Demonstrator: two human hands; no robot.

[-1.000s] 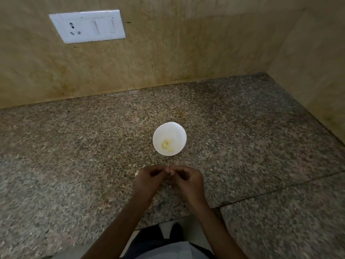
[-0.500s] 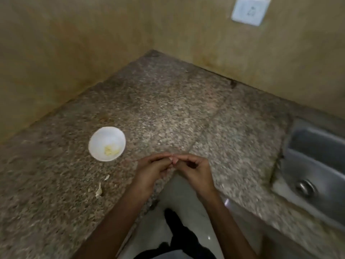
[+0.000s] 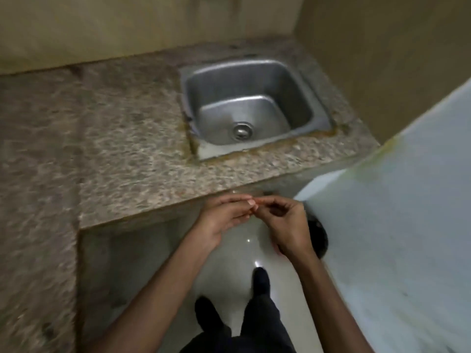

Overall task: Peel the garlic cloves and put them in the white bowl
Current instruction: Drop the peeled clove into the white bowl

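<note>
View swung right: white bowl gone, steel sink (image 3: pixel 251 108) ahead. Left hand (image 3: pixel 224 217) and right hand (image 3: pixel 288 222) pinched together, fingertips touching; contents unclear. Peeling seemingly unfinished.

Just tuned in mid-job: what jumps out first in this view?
The steel sink, sunk into the granite counter, fills the upper middle. Below it, past the counter's edge and over the floor, the left hand and right hand meet fingertip to fingertip, pinching something too small to identify. No white bowl shows.
</note>
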